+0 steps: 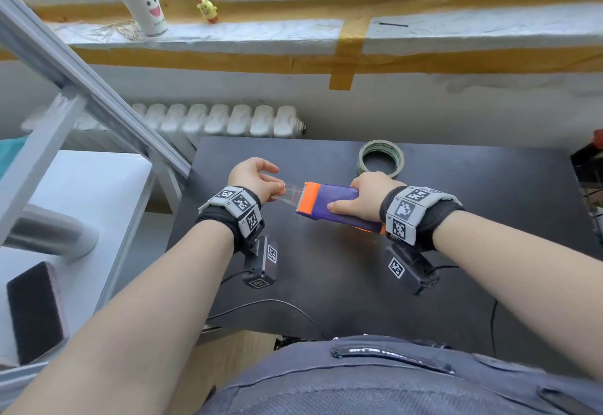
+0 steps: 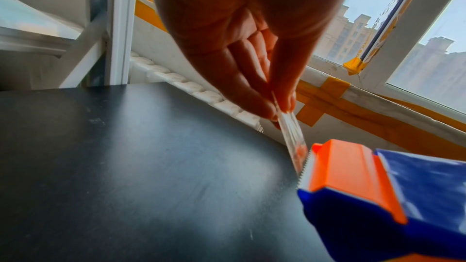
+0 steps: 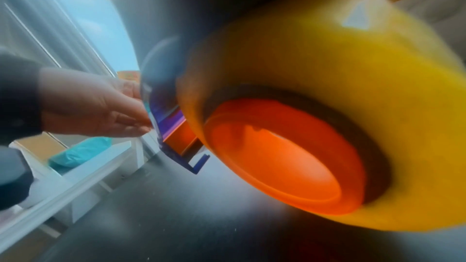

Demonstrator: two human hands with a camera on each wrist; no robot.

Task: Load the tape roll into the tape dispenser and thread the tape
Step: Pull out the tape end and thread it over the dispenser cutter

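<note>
1. Little writing can be read. The paper cup (image 1: pixel 143 3) on the windowsill at the upper left of the head view carries a printed smiling face with small lettering under it, too small to make out. The spare tape roll (image 1: pixel 381 158) lying flat on the black table (image 1: pixel 456 267), above centre, has green print on its core that is likewise illegible. The wrist bands bear black-and-white square code markers.
2. The tape dispenser (image 1: pixel 336 205) is blue with an orange front block and a toothed metal blade at its left end. It sits at the centre of the head view, above the table.
3. In the right wrist view a yellowish tape roll (image 3: pixel 340 107) sits on the dispenser's orange hub (image 3: pixel 277 156), filling the right half of the frame; the picture is blurred.
4. A clear strip of tape (image 2: pixel 293 138) runs from the blade up and leftward.
5. The left hand (image 1: pixel 257 178) pinches the free end of that strip between thumb and fingertips (image 2: pixel 262 107), left of the dispenser.
6. The right hand (image 1: pixel 365 196) grasps the dispenser's body from above, thumb on the near side.
7. A phone (image 1: pixel 34 310) lies at the lower left, on a white surface.
</note>
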